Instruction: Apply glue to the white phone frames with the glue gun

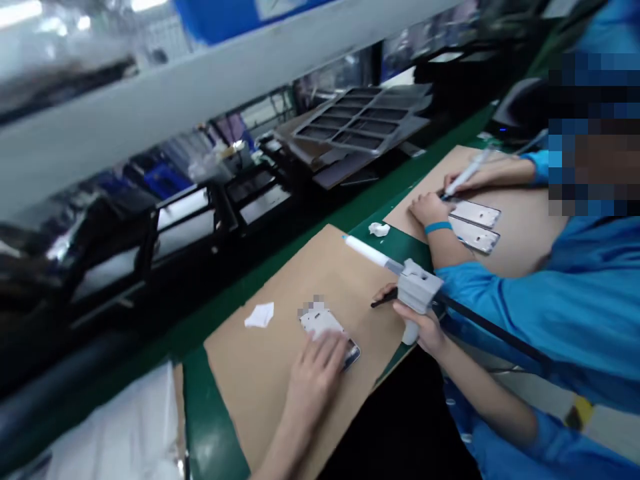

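One metal plate point(327, 331) under flat left hand point(314, 373), right hand point(423, 327) fingers clamped on one dispenser gun point(413, 290), two brown mats point(310, 280)

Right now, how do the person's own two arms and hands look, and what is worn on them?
The left hand is bare, without glove or ring, and its forearm shows no sleeve. The right hand is also bare; its forearm is uncovered up to a rolled blue fabric sleeve near the elbow. No wristband or watch shows.

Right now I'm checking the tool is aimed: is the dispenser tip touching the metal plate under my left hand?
No. The dispenser gun in the right hand points its tip up and away from the plate.
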The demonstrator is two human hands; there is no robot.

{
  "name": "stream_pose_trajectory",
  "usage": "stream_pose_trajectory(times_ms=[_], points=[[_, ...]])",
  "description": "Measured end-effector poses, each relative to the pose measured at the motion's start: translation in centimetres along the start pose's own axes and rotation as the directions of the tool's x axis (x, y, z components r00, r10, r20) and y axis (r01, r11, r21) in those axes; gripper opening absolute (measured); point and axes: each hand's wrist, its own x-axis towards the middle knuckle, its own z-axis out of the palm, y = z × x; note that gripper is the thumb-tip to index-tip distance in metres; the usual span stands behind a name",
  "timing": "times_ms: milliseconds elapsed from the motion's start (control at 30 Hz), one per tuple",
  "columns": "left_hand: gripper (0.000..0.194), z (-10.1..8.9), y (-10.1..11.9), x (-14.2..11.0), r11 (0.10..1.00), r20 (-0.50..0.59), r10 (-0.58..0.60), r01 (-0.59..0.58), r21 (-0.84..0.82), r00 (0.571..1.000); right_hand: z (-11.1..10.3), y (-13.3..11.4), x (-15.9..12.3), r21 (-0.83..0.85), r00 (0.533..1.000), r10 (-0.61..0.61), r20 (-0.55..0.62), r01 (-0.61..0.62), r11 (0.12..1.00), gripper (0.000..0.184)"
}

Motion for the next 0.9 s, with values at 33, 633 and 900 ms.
stream_pose_trajectory(times_ms=[33,633,900], points=[[0.052,0.2,-0.1,0.0,0.999,0.063,0.041,-0.042,0.009,0.997,1.1,0.9,0.0,0.053,0.999,0.008,-0.053,-0.005,0.999,0.071],[0.061,-6.5,-1.5,-1.7,0.932,0.401,-0.344,0.257,0.254,0.849,0.8,0.6,-0.7,0.194,0.981,0.134,-0.143,-0.105,0.975,0.063],[0.057,-13.5,-10.7,-14.6,0.392,0.145,-0.918,0.785,0.48,0.37,-0.3,0.1,-1.6,0.141,0.981,0.139,-0.138,-0.12,0.983,0.042]])
